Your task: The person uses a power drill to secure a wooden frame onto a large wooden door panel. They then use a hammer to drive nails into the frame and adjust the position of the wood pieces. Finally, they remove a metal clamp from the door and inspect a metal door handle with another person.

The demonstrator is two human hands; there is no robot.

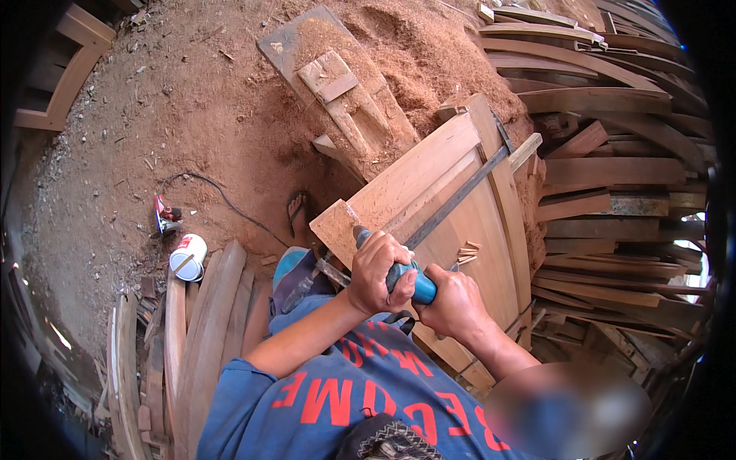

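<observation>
A teal power drill (424, 287) is gripped in both of my hands. My left hand (376, 277) wraps round its front part, and my right hand (457, 303) closes on the rear end. Its dark front end points up and left, at the near left corner of a pale wooden panel (422, 170); whether the bit touches the wood I cannot tell. A long dark metal clamp bar (460, 196) lies across the panel. Several small wooden dowels (468, 252) rest in a loose bunch on the panel, just beyond my right hand.
A sawdust-covered bench (307, 40) stands beyond the panel. Stacked curved timbers (613, 170) crowd the right side; more beams (201, 337) lean at lower left. On the left are a white tub (188, 257), a red-and-blue object (165, 215) and a black cable (222, 194). Sawdust (437, 57) covers the ground.
</observation>
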